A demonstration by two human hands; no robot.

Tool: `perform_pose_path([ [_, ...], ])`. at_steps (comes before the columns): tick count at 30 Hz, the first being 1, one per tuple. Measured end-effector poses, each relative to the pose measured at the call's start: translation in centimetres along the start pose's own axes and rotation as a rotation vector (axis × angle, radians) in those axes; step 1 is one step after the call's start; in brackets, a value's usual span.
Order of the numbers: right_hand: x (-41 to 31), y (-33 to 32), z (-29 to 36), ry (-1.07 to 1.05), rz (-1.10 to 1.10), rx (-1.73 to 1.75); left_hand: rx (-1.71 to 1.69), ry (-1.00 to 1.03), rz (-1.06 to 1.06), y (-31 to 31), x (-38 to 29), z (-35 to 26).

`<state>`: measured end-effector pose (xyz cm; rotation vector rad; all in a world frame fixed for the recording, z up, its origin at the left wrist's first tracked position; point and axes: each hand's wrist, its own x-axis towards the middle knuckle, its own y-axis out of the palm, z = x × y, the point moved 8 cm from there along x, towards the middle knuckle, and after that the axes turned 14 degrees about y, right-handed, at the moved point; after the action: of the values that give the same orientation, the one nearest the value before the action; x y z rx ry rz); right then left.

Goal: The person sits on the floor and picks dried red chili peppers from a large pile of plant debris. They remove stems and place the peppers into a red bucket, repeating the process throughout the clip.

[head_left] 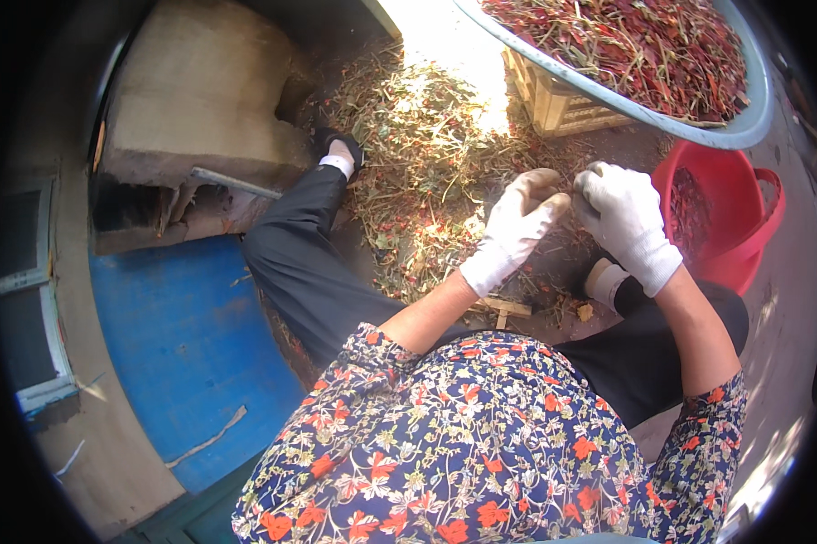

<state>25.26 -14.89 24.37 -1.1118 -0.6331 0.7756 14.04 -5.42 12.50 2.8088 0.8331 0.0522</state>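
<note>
Both my hands wear white work gloves with soiled fingertips, and they come close together above the littered floor. My left hand (522, 221) has its fingers curled towards the thumb; whatever may lie between them is too small to make out. Beside it, my right hand (615, 214) is bent over with its back to me, so its fingertips are hidden. Right of that hand stands a red plastic basket (728, 183) with a handle and some dark red dried pieces (690, 211) inside. Under and beyond my hands spreads a heap of dry stalks and leaves (435, 143) with red bits.
A large light-blue tub (755, 109), full of red dried pods and stalks (639, 54), rests on a slatted crate (564, 102). At left are a concrete block (197, 88), a metal bar (235, 182) and a blue panel (191, 340). Low wooden pieces (507, 309) lie between my legs.
</note>
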Motion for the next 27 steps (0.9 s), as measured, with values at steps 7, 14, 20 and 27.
perform_pose_path([
  [7,-0.2,1.5,0.7,-0.078,0.07,-0.037,0.223,0.066,0.072,0.2,0.2,-1.0],
  [14,0.0,1.1,1.1,-0.08,0.069,0.092,-0.062,-0.047,0.032,0.4,0.4,-0.3],
  [20,-0.2,0.9,0.3,0.149,0.157,0.418,0.048,-0.051,-0.01,-0.1,0.4,-0.4],
  [27,-0.4,1.0,-0.8,0.084,0.044,0.235,0.341,0.094,0.014,1.6,0.8,-5.9],
])
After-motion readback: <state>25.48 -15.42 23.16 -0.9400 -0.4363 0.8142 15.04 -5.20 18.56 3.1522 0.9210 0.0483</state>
